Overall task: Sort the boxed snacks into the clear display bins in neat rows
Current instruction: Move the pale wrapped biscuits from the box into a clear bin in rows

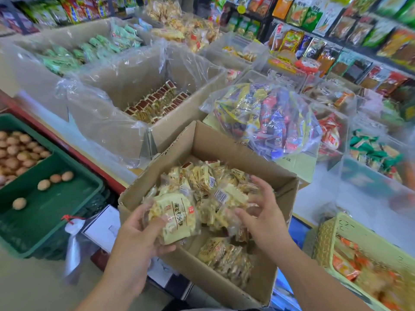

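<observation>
Lower centre: my left hand grips snack packet over cardboard box. My right hand spread against packet pile, grip unclear. Risk I see: slippery wrappers slide, packets spill before reaching clear bins, right of frame.

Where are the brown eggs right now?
In the head view, the eggs lie in the green crate on the left side, just left of the cardboard box of snack packs.
</observation>
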The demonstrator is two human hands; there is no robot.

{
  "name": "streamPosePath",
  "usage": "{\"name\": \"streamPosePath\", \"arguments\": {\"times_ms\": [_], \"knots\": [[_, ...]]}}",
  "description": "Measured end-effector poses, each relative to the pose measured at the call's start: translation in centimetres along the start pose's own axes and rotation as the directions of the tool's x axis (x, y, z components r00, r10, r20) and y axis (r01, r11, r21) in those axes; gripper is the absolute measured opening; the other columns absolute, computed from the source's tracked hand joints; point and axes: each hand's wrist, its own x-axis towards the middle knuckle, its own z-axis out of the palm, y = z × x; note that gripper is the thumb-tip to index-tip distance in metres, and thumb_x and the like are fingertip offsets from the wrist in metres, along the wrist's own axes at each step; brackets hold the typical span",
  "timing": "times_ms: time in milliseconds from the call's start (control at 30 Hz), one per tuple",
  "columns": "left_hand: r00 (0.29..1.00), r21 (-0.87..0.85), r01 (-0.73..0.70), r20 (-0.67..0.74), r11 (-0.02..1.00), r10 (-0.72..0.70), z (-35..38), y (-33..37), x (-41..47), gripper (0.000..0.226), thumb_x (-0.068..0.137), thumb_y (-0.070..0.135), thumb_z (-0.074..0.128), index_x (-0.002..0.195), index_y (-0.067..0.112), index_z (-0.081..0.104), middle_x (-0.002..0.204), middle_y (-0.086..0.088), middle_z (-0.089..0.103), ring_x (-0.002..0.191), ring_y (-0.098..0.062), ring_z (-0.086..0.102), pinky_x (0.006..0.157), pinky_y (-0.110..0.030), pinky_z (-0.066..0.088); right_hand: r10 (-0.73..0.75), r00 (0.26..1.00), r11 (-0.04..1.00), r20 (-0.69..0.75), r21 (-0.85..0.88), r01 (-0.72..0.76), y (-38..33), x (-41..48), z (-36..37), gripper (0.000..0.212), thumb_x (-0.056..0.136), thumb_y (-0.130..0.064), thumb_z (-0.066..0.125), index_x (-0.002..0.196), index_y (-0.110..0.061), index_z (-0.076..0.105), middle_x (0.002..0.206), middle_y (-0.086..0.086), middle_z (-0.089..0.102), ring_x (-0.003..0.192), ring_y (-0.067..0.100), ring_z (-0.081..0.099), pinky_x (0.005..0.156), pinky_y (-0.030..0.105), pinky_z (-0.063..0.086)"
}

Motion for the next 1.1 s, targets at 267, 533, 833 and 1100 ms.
{"name": "streamPosePath", "arguments": {"times_ms": [267,533,833,1100], "knots": [[0.957,-0.05,0.223,0.201,0.973,-0.209,7.2,-1.9,-0.3,0.063,0.071,0.024,0.077,0.132,0.027,0.06,0.108,-0.006,0.078,0.087,-0.031,0.077,0.061,-0.043,0.061,-0.6,0.799,0.76,-0.042,-0.339,0.554,-0.2,-2.0,-3.7,0.057,0.07,0.003,0.065,0.117,-0.03,0.06,0.122,-0.01,0.053,0.118,0.012,0.057,0.094,0.021,0.049],[0.944,0.007,0.18,0.282,0.984,-0.175,15.1,-4.4,-2.5,0.033,0.092,0.014,0.067,0.101,0.044,0.074,0.103,-0.006,0.079,0.084,-0.032,0.077,0.064,-0.046,0.063,-0.467,0.884,0.865,0.029,-0.191,0.464,3.5,-3.6,-8.8,0.038,0.077,-0.044,0.078,0.106,-0.024,0.063,0.126,-0.015,0.055,0.124,0.004,0.054,0.097,0.011,0.042],[0.971,0.231,-0.099,0.237,0.968,0.043,26.3,-10.2,-6.3,0.056,0.077,0.009,0.087,0.113,0.049,0.068,0.11,0.016,0.076,0.097,-0.012,0.075,0.07,-0.049,0.063,-0.165,0.984,0.986,-0.063,-0.019,0.165,8.5,-3.3,-18.3,0.079,0.056,-0.087,0.071,0.122,-0.05,0.049,0.112,-0.026,0.057,0.106,0.0,0.059,0.08,0.017,0.051],[0.989,0.163,0.007,0.145,0.987,-0.03,33.3,-13.9,-6.9,0.063,0.057,0.028,0.086,0.118,0.034,0.069,0.115,-0.001,0.075,0.095,-0.037,0.076,0.061,-0.044,0.062,-0.072,0.997,0.978,0.022,0.195,0.067,15.3,-1.3,-28.1,0.034,0.088,-0.023,0.073,0.112,-0.046,0.065,0.104,-0.029,0.069,0.095,-0.006,0.065,0.073,0.009,0.049]]}}
